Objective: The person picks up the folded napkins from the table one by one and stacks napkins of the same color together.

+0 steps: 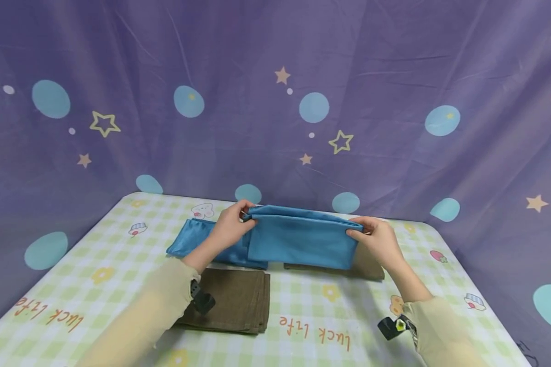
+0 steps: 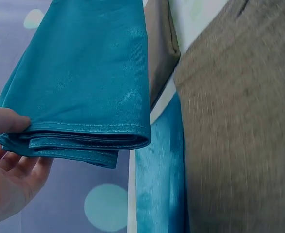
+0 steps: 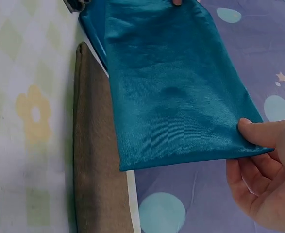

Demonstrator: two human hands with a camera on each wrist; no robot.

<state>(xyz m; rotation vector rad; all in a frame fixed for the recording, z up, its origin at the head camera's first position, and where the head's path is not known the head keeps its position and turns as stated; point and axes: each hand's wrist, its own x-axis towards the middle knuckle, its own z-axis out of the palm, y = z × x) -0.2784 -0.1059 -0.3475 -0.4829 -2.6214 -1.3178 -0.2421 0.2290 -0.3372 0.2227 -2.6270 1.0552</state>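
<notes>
A folded shiny blue cloth (image 1: 303,240) is held up over the far part of the table, its long side across the view. My left hand (image 1: 229,224) pinches its upper left corner, thumb on the near face. At the upper right corner, my right hand (image 1: 380,243) grips it the same way. The left wrist view shows stitched, layered edges on the cloth (image 2: 89,92) beside the thumb. A smooth folded edge runs along the right-hand end of the cloth (image 3: 171,111). Behind the left forearm lies another folded blue cloth (image 1: 187,238), partly hidden.
A stack of folded brown cloth (image 1: 239,300) lies nearer, partly under the left forearm in view. Another folded brown cloth (image 1: 369,264) sits behind the held one, mostly covered by it. The checkered tablecloth (image 1: 303,306) reaches back to a purple curtain (image 1: 257,127).
</notes>
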